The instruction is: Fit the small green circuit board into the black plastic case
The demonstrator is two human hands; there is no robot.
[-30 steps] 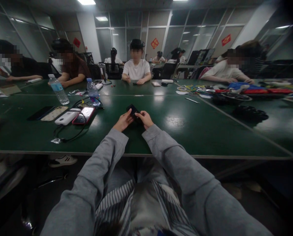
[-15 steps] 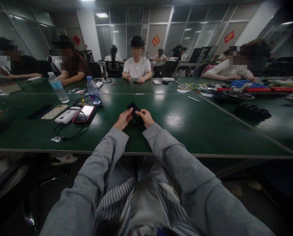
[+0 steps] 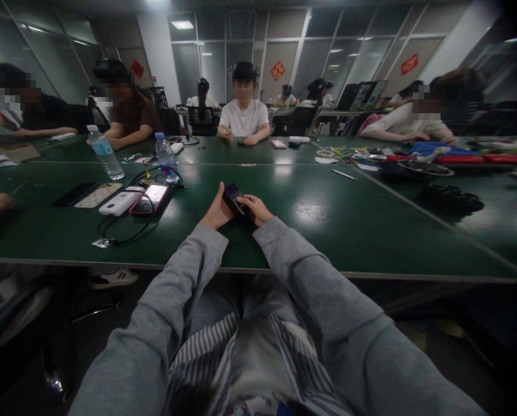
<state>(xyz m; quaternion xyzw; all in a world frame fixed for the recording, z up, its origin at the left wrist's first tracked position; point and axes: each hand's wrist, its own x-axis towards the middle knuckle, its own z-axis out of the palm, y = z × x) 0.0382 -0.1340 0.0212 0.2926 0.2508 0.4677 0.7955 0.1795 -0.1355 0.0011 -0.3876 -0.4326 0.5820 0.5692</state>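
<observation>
A small black handheld device (image 3: 233, 195) with a dark screen at its upper end is held tilted above the near part of the green table. My left hand (image 3: 217, 211) grips its left side, the thumb raised along the edge and off the face. From the right, my right hand (image 3: 257, 210) holds the lower part, with the thumb lying on the face below the screen. The fingers beneath the device are mostly hidden.
Left of my hands lie a red-edged phone (image 3: 149, 200), a white power bank (image 3: 122, 200) with a black cable, and a patterned phone case (image 3: 97, 195). Two water bottles (image 3: 105, 153) stand behind them. A pen (image 3: 343, 174) and tangled cables (image 3: 340, 152) lie right. Several people sit around the table (image 3: 327, 242).
My left thumb has lifted off the device's face and now points up beside it, so more of the screen shows. My right thumb stays on the face.
</observation>
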